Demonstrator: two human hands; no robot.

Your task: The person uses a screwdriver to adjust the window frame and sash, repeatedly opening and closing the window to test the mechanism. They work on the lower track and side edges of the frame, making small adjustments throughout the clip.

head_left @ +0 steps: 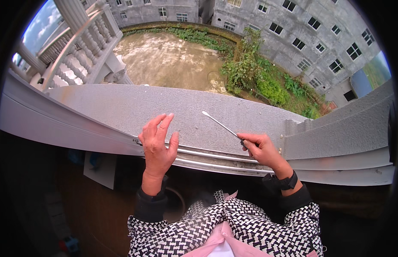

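Observation:
My right hand [261,148] is closed around the dark handle of a flat-tipped screwdriver [223,125]. Its thin metal shaft slants up and left over the grey outer ledge [199,100], with the pale tip clear of my fingers. To the left, my left hand [157,143] is raised with its fingers apart and nothing in it, palm partly turned toward the right. Both hands are above the sliding-window track [216,158], whose white rails run between and below them. Dirt shows in the grooves. The screwdriver's handle is mostly hidden by my fingers.
The white window frame [70,124] curves along the left, and a rough grey side wall [340,128] rises at the right. Beyond the ledge lies a drop to a concrete yard [169,60]. A balustrade [81,49] stands at far left. Indoors, a pale panel [100,171] shows in shadow.

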